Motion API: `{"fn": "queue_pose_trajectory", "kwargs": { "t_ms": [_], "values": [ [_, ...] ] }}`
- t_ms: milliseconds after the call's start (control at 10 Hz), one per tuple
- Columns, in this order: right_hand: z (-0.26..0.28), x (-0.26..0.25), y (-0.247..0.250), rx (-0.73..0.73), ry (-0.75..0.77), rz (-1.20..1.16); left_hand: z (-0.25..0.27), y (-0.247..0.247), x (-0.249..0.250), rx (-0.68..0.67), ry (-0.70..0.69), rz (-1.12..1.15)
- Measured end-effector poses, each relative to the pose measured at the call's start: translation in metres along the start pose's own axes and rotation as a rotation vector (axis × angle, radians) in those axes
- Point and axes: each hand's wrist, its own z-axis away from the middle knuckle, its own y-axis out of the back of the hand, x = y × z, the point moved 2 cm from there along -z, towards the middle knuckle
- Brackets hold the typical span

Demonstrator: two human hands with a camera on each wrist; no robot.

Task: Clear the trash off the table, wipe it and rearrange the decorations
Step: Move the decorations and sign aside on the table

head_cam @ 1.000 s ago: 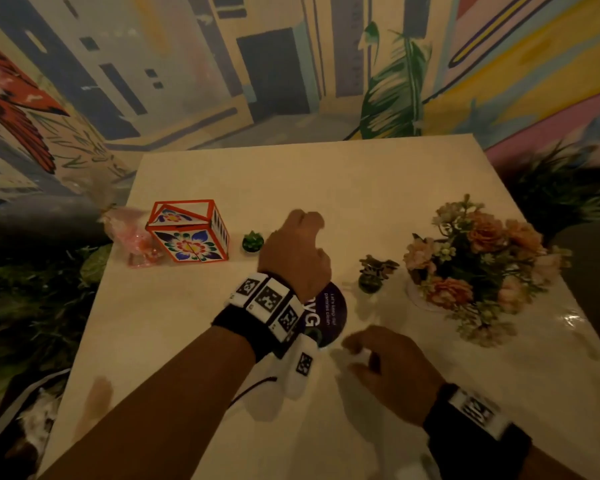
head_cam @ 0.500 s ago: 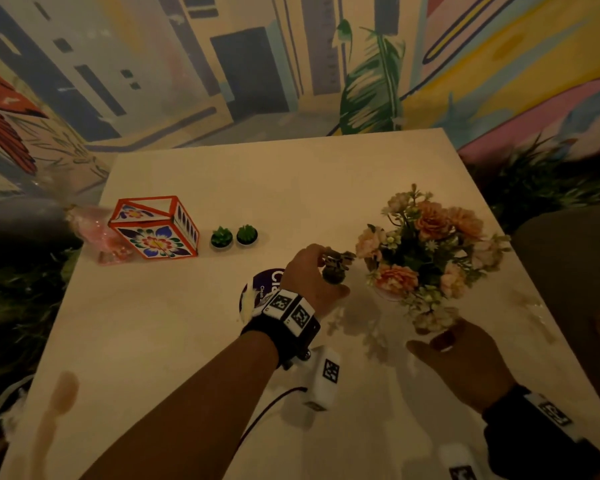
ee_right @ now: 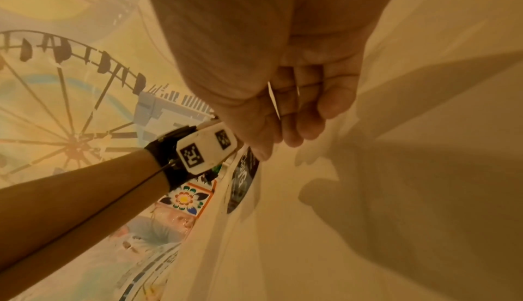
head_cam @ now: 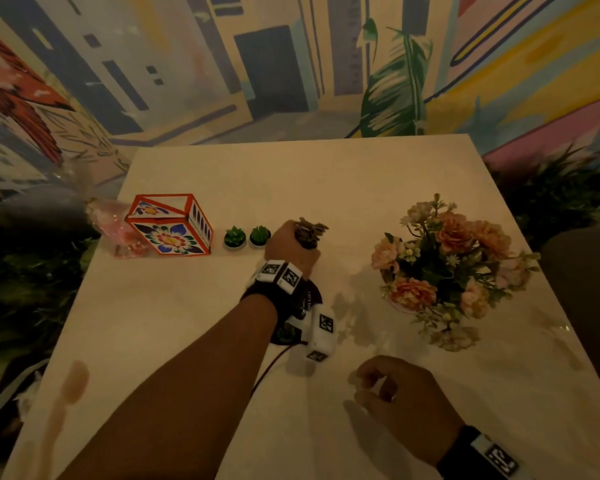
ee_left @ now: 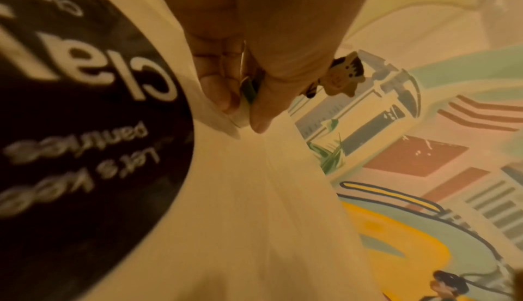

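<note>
My left hand grips a small brown figurine decoration just above the table, right of two little green succulent pots. In the left wrist view the fingers and thumb pinch its small base, and the figurine's head sticks out beyond them. A painted floral box stands left of the succulents. The flower bouquet stands at the right. My right hand hovers low near the front, fingers loosely curled, holding nothing.
A dark round printed disc lies on the pale table under my left wrist. A pink wrapped item sits at the left edge beside the box. A brownish smear marks the front left. Plants flank both sides.
My left hand picked the figurine up from beside the bouquet and carried it left and farther back, toward the two succulents. My right hand drew left and its fingers curled.
</note>
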Motion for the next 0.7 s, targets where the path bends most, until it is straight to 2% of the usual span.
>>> {"fn": "queue_pose_trajectory", "kwargs": {
  "t_ms": [200, 300, 400, 500, 600, 700],
  "values": [
    [0.002, 0.027, 0.035, 0.192, -0.164, -0.019, -0.025, 0.001, 0.0, -0.006, 0.025, 0.008],
    [-0.004, 0.035, 0.053, 0.298, -0.19, -0.063, -0.027, 0.001, 0.003, -0.003, 0.034, 0.005],
    [-0.004, 0.027, 0.064, 0.378, -0.1, -0.286, -0.02, 0.007, 0.007, -0.022, 0.057, 0.044],
    [-0.011, 0.029, 0.073, 0.382, -0.051, -0.643, 0.001, 0.018, 0.013, 0.059, 0.02, 0.047],
    [-0.02, 0.035, 0.08, 0.404, 0.167, -0.912, 0.041, 0.024, 0.016, 0.201, -0.096, 0.047],
    [-0.044, 0.067, 0.084, -0.176, 0.215, -1.704, 0.078, 0.01, 0.023, 0.083, -0.156, 0.06]
  ]
}}
